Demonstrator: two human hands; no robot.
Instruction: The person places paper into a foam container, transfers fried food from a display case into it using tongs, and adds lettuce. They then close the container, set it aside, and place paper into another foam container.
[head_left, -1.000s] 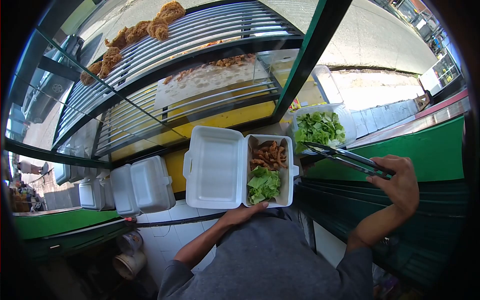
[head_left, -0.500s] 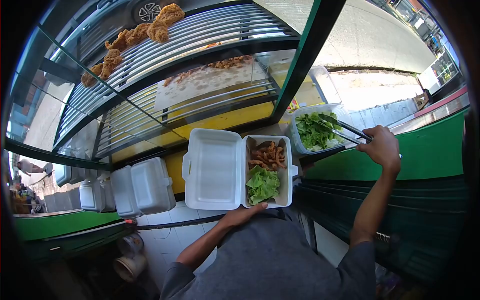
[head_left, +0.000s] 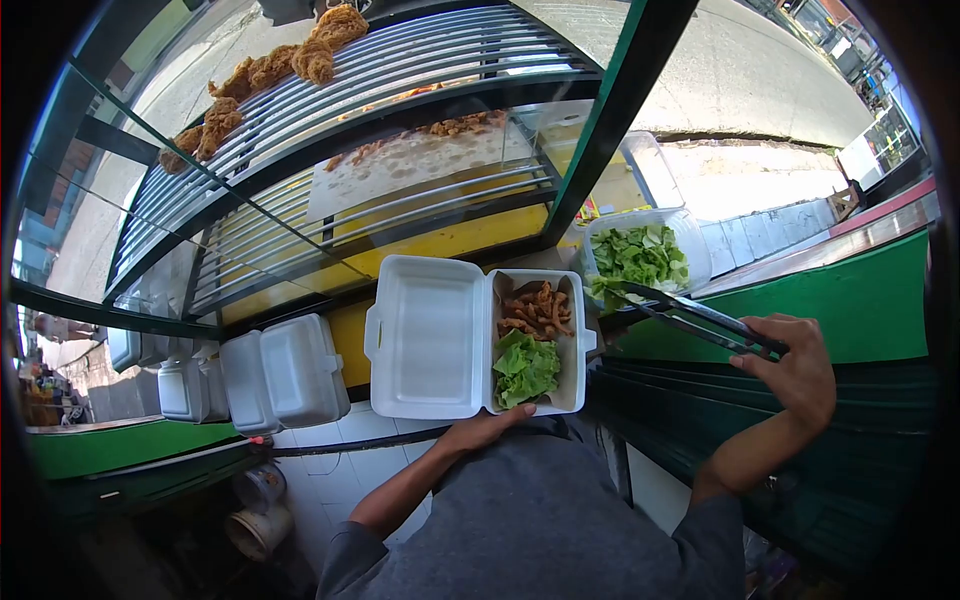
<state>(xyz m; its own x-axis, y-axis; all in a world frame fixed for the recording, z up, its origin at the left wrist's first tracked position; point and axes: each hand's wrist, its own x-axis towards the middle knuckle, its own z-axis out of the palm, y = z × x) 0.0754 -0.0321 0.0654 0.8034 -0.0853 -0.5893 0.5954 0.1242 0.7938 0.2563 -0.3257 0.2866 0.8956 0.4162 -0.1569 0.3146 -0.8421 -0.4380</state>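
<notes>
An open white foam takeaway box [head_left: 430, 340] stands before me, its lid laid back to the left. Brown fried strips [head_left: 537, 310] fill the far part of its right half, and green lettuce leaves [head_left: 527, 368] lie nearer to me. My left hand [head_left: 490, 425] grips the box's near edge, thumb over the rim, other fingers hidden beneath. Metal tongs [head_left: 705, 318] are closed in my right hand [head_left: 795, 368]. Their tips pinch a piece of lettuce [head_left: 604, 290] at the near left rim of a clear plastic tub [head_left: 697, 240] of chopped lettuce.
Fried chicken pieces [head_left: 270, 68] lie on the upper rack of a glass display case [head_left: 400, 120]. More fried bits [head_left: 460, 125] sit on the paper below. Stacked foam boxes [head_left: 300, 370] stand at left. A dark green post [head_left: 625, 110] rises between the case and the tub.
My right hand has drawn back and down. The tongs' tips have moved out of the tub's middle to its near left edge with lettuce between them. My left hand stays put.
</notes>
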